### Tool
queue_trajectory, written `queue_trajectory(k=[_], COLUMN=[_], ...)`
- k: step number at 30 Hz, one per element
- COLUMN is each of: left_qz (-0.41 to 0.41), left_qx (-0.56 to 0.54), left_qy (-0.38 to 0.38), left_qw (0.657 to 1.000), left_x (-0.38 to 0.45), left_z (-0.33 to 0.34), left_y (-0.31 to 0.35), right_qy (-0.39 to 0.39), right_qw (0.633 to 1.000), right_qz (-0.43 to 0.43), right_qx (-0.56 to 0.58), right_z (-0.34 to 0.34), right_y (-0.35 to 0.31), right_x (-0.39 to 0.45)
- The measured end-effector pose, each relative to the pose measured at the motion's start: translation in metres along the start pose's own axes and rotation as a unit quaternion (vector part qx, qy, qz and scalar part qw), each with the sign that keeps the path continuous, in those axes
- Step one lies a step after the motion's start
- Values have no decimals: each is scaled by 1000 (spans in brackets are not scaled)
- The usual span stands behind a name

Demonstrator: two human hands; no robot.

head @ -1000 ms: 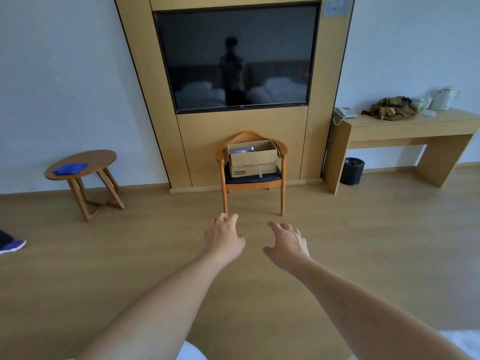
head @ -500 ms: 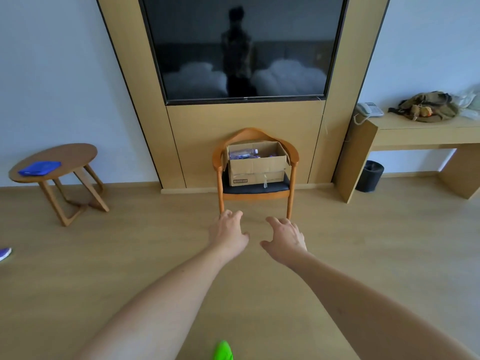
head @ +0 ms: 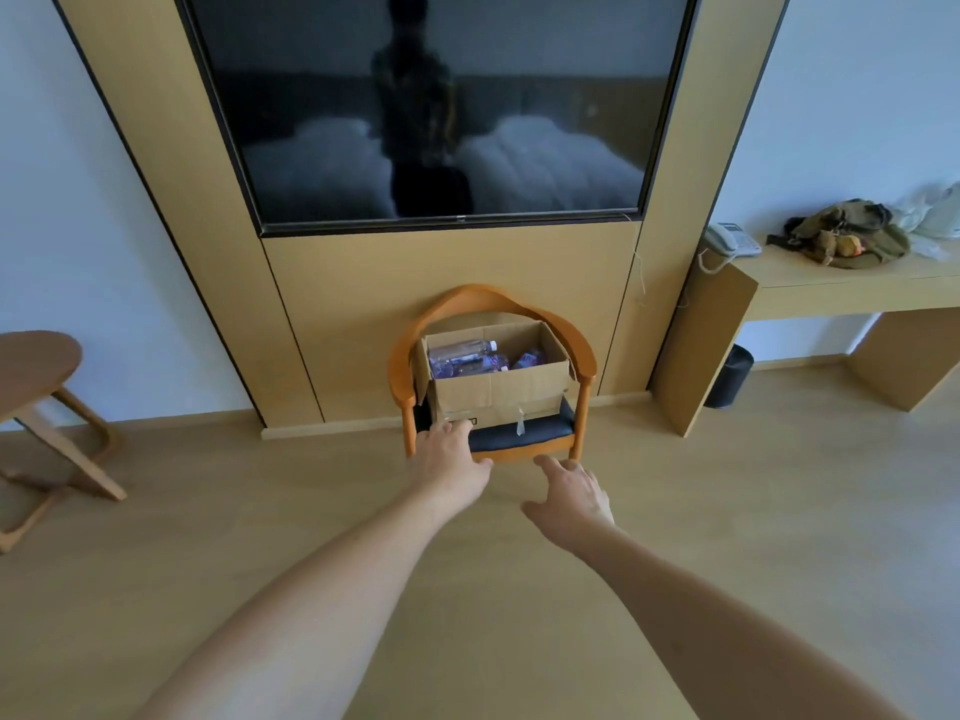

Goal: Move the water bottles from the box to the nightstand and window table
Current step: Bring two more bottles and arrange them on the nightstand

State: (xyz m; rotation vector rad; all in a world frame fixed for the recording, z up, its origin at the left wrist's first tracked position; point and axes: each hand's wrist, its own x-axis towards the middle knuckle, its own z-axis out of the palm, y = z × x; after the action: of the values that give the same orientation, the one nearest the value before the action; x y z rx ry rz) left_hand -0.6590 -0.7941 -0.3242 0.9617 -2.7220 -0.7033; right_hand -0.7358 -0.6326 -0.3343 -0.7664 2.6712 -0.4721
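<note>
Water bottles [head: 464, 357] lying in box [head: 498, 389] on chair [head: 524, 444] seat (none moved), left hand [head: 451, 459] and right hand [head: 571, 498] reaching, fingers relaxed, grasping nothing.

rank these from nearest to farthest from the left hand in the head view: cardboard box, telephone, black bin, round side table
From the left hand:
1. cardboard box, just ahead on the chair
2. black bin, right, under the desk
3. telephone, right, on the desk
4. round side table, far left; too close to the telephone to call

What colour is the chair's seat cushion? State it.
Dark, near black; the seat cushion shows under the cardboard box in the head view.
</note>
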Motion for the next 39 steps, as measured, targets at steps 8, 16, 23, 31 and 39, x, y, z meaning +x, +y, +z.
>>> queue_trajectory(k=[8,16,23,31,39], left_qz=[-2,-34,-65,-48,-66], left_qx=[15,70,68,76,36], left_qy=[-12,-20,-41,-73,-129], left_qw=[1000,997,995,993,989], left_x=[135,267,355,474,579], left_z=[38,51,57,100,142], left_y=[-5,17,14,-20,-80], right_qy=[-15,-31,-64,-114,-180], right_qw=[1000,998,996,993,983], right_qz=[-17,-42,-48,-21,43], right_qx=[-1,27,37,26,10], right_z=[0,-31,-43,-12,33], right_y=[0,11,13,5,-20], right_x=[156,318,414,524,616])
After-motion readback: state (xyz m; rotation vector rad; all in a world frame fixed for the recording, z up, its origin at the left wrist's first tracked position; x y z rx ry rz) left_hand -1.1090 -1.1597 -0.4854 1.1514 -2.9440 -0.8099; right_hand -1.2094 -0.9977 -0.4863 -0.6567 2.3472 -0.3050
